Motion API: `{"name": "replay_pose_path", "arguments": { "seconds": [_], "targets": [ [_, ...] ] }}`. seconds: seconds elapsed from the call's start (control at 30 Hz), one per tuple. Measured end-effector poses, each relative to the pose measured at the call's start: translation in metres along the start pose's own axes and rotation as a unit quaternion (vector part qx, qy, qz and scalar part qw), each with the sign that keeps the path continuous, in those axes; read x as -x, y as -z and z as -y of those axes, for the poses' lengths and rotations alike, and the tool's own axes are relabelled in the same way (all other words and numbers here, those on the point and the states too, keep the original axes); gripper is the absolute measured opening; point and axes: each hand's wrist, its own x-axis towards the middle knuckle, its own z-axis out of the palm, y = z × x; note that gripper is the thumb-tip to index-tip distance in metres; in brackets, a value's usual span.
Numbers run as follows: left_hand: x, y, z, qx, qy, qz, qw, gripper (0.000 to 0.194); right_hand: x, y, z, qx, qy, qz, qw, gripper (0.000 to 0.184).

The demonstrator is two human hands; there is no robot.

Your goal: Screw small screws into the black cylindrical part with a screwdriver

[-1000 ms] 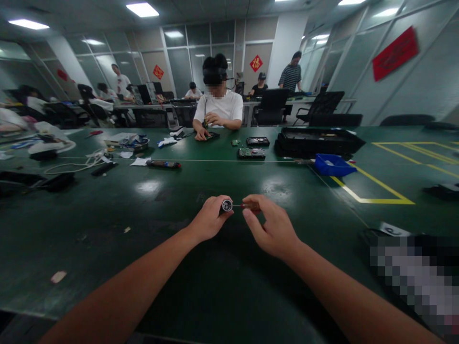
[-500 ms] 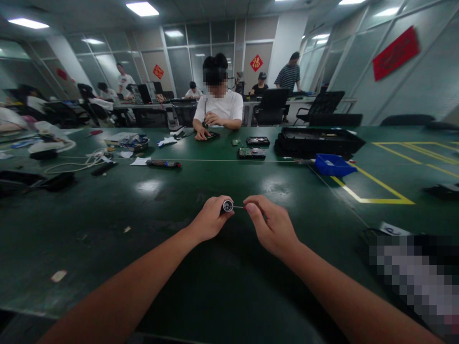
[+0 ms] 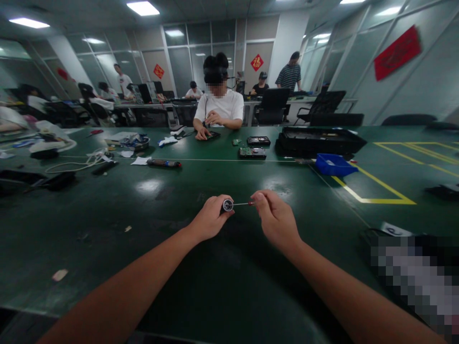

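My left hand [image 3: 211, 217] is closed around a dark cylindrical object with a silver ring end [image 3: 227, 205], which looks like a small flashlight; its round open end faces me. In my right hand [image 3: 276, 217] is a thin screwdriver [image 3: 244, 204], pinched by its red handle between thumb and fingers. The metal shaft points left and meets the ring end of the cylinder. Whether the tip is inside the ring or only against it I cannot tell. Both hands are above the green table [image 3: 201, 291].
Across the table a person in a white shirt [image 3: 229, 107] handles a dark part. Opened hard drives [image 3: 253, 153], a black tray [image 3: 319, 141] and a blue bin [image 3: 335, 165] lie ahead to the right. Further left are an electric screwdriver [image 3: 164, 163] and a white cable [image 3: 82, 165].
My right hand has shifted a little to the right, and more of the screwdriver's shaft and its red handle now shows. My left hand stays in place with the cylinder.
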Motion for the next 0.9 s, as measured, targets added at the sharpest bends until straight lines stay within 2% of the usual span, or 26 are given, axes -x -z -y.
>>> {"name": "replay_pose_path", "arguments": {
  "seconds": [0.1,0.23,0.4,0.6,0.73,0.9],
  "targets": [
    [0.000,-0.001,0.000,-0.003,-0.005,-0.005,1.000,0.020,0.001,-0.002,-0.002,-0.020,0.006,-0.025,0.999,0.025],
    [0.000,-0.001,0.001,-0.002,-0.008,-0.007,1.000,0.020,0.001,-0.008,-0.006,-0.114,-0.009,-0.046,0.992,0.023],
    [0.002,0.002,-0.001,0.003,-0.004,0.010,1.000,0.018,-0.004,-0.012,-0.008,-0.236,-0.070,-0.055,0.968,0.025],
    [0.001,0.003,0.000,-0.006,-0.009,-0.016,1.000,0.020,-0.013,-0.011,-0.019,-0.347,-0.185,-0.030,0.919,0.028],
    [0.000,0.004,0.001,-0.008,-0.002,-0.015,1.000,0.018,-0.012,-0.010,-0.016,-0.338,-0.156,-0.072,0.925,0.025],
    [0.001,0.004,-0.001,-0.010,-0.008,-0.009,1.000,0.018,-0.009,-0.011,-0.009,-0.274,-0.115,-0.058,0.953,0.026]
  ]
}}
